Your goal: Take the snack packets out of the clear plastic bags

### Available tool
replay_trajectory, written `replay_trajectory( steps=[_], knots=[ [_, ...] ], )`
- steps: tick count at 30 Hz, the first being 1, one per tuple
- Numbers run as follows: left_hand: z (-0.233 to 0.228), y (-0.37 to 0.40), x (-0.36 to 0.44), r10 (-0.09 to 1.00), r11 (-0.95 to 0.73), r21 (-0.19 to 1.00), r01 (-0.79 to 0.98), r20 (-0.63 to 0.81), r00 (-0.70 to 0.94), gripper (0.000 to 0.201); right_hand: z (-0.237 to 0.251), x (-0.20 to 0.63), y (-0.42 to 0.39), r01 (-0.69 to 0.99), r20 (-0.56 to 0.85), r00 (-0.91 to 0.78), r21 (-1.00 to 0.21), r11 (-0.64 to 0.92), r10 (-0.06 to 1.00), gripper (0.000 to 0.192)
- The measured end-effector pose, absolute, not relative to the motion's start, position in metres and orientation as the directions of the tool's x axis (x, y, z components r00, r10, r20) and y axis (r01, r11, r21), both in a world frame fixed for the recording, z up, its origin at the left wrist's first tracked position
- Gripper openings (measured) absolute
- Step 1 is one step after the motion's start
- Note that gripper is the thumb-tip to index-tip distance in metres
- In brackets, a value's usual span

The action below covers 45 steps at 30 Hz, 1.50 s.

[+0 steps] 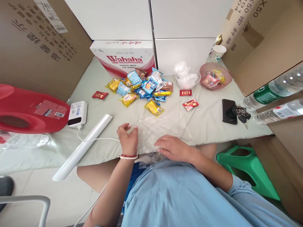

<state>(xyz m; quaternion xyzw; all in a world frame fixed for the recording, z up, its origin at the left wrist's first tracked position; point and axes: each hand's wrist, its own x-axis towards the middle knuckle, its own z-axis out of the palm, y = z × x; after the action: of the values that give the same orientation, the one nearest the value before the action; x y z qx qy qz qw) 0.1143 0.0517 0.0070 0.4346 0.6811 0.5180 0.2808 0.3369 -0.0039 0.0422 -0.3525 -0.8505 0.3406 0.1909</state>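
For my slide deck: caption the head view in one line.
Both hands, left hand and right hand, handle a clear plastic bag before a pile of snack packets.

I count two hands of mine at the near edge of the table (213, 119): my left hand (128, 138) and my right hand (174, 147). One clear plastic sheet (163, 127) lies under them. Three red sachets (185, 92) lie singly on the cloth; the pile of snack packets (142, 88) is too jumbled to count. Two water bottles (274, 91) at the right edge, one pink bowl (224, 74), one paper cup (217, 52), one phone (229, 111), one film roll (82, 146).
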Motion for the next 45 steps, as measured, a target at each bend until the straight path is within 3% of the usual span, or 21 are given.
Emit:
replay_trajectory(
  steps=[2, 3, 5, 7, 9, 11, 14, 17, 20, 22, 24, 27, 29, 31, 34, 37, 39, 41, 43, 45],
  knots=[
    [0.014, 0.041, 0.124, 0.866, -0.044, 0.844, 0.535, 0.299, -0.401, 0.030, 0.033, 0.330, 0.002, 0.582, 0.103, -0.592, -0.631, 0.512, 0.800, 0.028],
    [0.015, 0.036, 0.130, 0.888, -0.134, 0.789, 0.599, 0.364, -0.282, 0.025, 0.026, 0.327, 0.003, 0.603, 0.104, -0.596, -0.598, 0.529, 0.796, 0.028],
    [0.011, 0.027, 0.138, 0.930, -0.299, 0.697, 0.652, 0.367, 0.034, 0.015, 0.012, 0.323, 0.003, 0.589, 0.096, -0.648, -0.567, 0.576, 0.756, 0.030],
    [-0.001, 0.021, 0.140, 0.938, -0.344, 0.635, 0.692, 0.271, 0.218, 0.017, 0.003, 0.324, 0.005, 0.543, 0.097, -0.690, -0.585, 0.602, 0.717, 0.029],
    [-0.015, 0.017, 0.135, 0.952, -0.306, 0.584, 0.752, 0.203, 0.230, 0.027, 0.001, 0.332, 0.013, 0.511, 0.103, -0.690, -0.631, 0.584, 0.716, 0.020],
    [-0.027, 0.015, 0.125, 0.955, -0.297, 0.533, 0.792, 0.187, 0.231, 0.036, 0.006, 0.340, 0.032, 0.548, 0.124, -0.604, -0.652, 0.524, 0.787, 0.017],
    [-0.033, 0.016, 0.115, 0.942, -0.337, 0.464, 0.819, 0.175, 0.288, 0.044, 0.017, 0.341, 0.076, 0.703, 0.204, -0.340, -0.593, 0.392, 0.918, 0.026],
    [-0.029, 0.024, 0.114, 0.938, -0.348, 0.432, 0.832, 0.159, 0.309, 0.045, 0.024, 0.324, 0.121, 0.830, 0.204, -0.175, -0.496, 0.256, 0.963, 0.048],
    [-0.026, 0.033, 0.113, 0.935, -0.355, 0.399, 0.846, 0.143, 0.324, 0.045, 0.026, 0.303, 0.151, 0.894, 0.074, -0.177, -0.405, 0.192, 0.981, 0.064],
    [-0.025, 0.036, 0.112, 0.929, -0.371, 0.365, 0.854, 0.134, 0.346, 0.047, 0.027, 0.299, 0.164, 0.906, 0.033, -0.218, -0.364, 0.215, 0.975, 0.054],
    [-0.025, 0.036, 0.111, 0.925, -0.380, 0.326, 0.865, 0.126, 0.359, 0.049, 0.032, 0.306, 0.173, 0.908, 0.079, -0.200, -0.358, 0.215, 0.977, 0.044],
    [-0.022, 0.033, 0.112, 0.924, -0.383, 0.252, 0.888, 0.108, 0.368, 0.057, 0.049, 0.331, 0.178, 0.872, 0.258, -0.126, -0.432, 0.231, 0.958, 0.044],
    [-0.020, 0.032, 0.114, 0.923, -0.385, 0.206, 0.899, 0.094, 0.374, 0.063, 0.062, 0.346, 0.171, 0.794, 0.361, -0.176, -0.497, 0.349, 0.916, 0.047],
    [-0.018, 0.032, 0.114, 0.925, -0.381, 0.182, 0.906, 0.081, 0.372, 0.064, 0.071, 0.355, 0.152, 0.676, 0.383, -0.345, -0.532, 0.510, 0.857, 0.049],
    [-0.019, 0.033, 0.113, 0.927, -0.375, 0.182, 0.909, 0.065, 0.369, 0.055, 0.063, 0.355, 0.115, 0.487, 0.221, -0.699, -0.549, 0.679, 0.680, 0.047],
    [-0.021, 0.034, 0.112, 0.927, -0.375, 0.186, 0.908, 0.069, 0.368, 0.053, 0.040, 0.351, 0.100, 0.427, 0.042, -0.835, -0.579, 0.694, 0.548, 0.042],
    [-0.021, 0.034, 0.112, 0.928, -0.372, 0.188, 0.909, 0.080, 0.363, 0.053, 0.028, 0.350, 0.114, 0.489, 0.048, -0.771, -0.595, 0.638, 0.635, 0.035],
    [-0.022, 0.034, 0.112, 0.928, -0.372, 0.187, 0.909, 0.090, 0.361, 0.052, 0.022, 0.351, 0.141, 0.637, 0.088, -0.586, -0.564, 0.525, 0.805, 0.027],
    [-0.022, 0.033, 0.113, 0.927, -0.376, 0.186, 0.908, 0.096, 0.364, 0.052, 0.020, 0.352, 0.173, 0.816, 0.086, -0.348, -0.461, 0.347, 0.933, 0.028],
    [-0.022, 0.032, 0.113, 0.927, -0.375, 0.188, 0.908, 0.098, 0.362, 0.052, 0.019, 0.349, 0.199, 0.926, 0.047, -0.181, -0.329, 0.186, 0.982, 0.033]
  ],
)
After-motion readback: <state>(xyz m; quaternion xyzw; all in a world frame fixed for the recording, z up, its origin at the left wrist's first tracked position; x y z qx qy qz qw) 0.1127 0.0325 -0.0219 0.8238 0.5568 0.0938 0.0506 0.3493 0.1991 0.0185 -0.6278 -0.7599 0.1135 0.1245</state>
